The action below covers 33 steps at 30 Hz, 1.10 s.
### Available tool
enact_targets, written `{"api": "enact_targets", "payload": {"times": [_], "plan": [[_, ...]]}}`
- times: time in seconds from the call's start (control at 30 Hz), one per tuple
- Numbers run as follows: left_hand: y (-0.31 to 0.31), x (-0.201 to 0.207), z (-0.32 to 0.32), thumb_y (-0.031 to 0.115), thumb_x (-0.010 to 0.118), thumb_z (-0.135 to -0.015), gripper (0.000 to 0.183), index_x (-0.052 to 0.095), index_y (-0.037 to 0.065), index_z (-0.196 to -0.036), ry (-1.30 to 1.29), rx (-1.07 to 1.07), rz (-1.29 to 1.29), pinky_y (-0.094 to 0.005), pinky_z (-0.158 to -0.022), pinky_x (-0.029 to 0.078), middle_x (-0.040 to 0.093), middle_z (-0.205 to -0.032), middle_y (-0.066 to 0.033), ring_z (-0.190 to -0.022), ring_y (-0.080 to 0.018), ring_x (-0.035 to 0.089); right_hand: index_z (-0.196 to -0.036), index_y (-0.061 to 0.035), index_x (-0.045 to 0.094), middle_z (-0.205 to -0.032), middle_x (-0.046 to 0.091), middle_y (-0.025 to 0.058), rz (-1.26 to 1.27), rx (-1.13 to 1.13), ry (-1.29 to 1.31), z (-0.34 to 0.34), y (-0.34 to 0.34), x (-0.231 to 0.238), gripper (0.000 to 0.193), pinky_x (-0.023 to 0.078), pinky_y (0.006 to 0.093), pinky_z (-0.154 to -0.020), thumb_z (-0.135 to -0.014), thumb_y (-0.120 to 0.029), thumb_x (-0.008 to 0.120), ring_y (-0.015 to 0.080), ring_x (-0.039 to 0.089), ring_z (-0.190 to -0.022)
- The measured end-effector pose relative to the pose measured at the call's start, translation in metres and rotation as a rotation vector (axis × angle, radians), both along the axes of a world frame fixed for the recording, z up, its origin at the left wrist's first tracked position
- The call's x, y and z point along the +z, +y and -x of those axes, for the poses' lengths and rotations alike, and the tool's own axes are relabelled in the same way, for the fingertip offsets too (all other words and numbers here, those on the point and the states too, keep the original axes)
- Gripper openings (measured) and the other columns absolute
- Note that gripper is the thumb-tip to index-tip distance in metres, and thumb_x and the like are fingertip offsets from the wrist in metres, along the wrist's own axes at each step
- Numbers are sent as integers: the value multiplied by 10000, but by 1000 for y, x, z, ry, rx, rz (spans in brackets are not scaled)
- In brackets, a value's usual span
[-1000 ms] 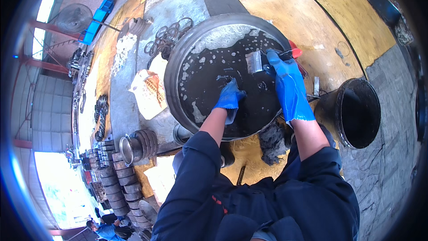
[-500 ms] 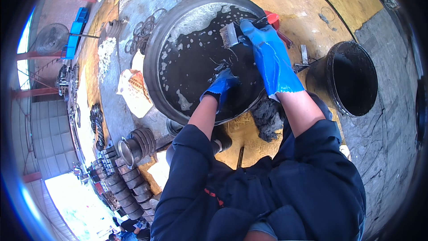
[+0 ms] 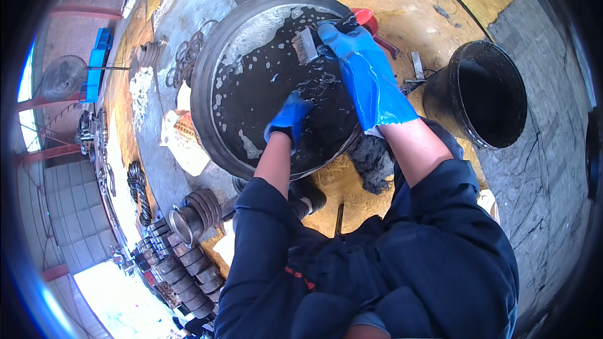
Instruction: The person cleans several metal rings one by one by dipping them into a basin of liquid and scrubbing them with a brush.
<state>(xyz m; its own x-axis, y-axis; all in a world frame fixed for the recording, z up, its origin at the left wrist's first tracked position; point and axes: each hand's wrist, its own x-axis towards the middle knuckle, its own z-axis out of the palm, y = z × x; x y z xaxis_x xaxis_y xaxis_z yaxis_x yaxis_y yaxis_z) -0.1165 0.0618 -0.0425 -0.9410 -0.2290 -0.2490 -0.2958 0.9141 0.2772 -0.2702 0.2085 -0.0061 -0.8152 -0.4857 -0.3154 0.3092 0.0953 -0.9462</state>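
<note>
A wide round black tub (image 3: 205, 97) holds dark liquid (image 3: 248, 97) with whitish foam along its far left side. My right hand (image 3: 347, 41), in a blue rubber glove, is closed around the handle of a flat brush (image 3: 306, 47). The brush has a metal band and pale bristles that point left, above the liquid. My left hand (image 3: 293, 113), in a blue glove too, is low in the tub, at the liquid. Its fingertips are dark and blurred, so what they hold, if anything, is hidden. Small ripples or splashes show between both hands.
Right of the tub stands a black bucket (image 3: 490, 97). A red object (image 3: 364, 20) lies beyond the tub's far right rim. Left are a white sack (image 3: 182, 141), dark rings (image 3: 186, 53) and stacked metal parts (image 3: 188, 270). A dark rag (image 3: 372, 163) lies near the tub's front.
The tub and both hands have shifted slightly left in the picture as the view moved. My right hand still grips the brush. My left hand sits a little farther from the small splashes.
</note>
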Motion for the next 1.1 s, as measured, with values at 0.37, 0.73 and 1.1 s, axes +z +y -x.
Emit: {"api": "enact_targets", "payload": {"times": [0.37,0.73,1.1], "plan": [[7,27,-5,454,674,-828,543,634,65,-1205,-269,637,-722,-356,-814,504,701,-1082,-152,-993,-266,669,-957,-17,707,-829,708,122,-37,2,10,8,-23,10,372,503,329,-716,-860,-372,649,179,658,-786],[-8,-30,-34,394,623,-860,418,711,26,-1037,-269,354,-110,-452,-870,507,673,-1052,-246,-1001,-410,636,-955,-18,708,-822,708,124,-45,21,18,8,-44,17,371,502,327,-714,-859,-372,649,178,658,-782],[-22,44,-115,176,697,-861,282,635,44,-1103,73,1038,-886,-314,-571,477,684,-874,-64,-715,-169,647,-820,-28,710,-730,696,99,33,372,36,-42,-42,30,257,519,336,-659,-878,-250,594,189,655,-666]]}}
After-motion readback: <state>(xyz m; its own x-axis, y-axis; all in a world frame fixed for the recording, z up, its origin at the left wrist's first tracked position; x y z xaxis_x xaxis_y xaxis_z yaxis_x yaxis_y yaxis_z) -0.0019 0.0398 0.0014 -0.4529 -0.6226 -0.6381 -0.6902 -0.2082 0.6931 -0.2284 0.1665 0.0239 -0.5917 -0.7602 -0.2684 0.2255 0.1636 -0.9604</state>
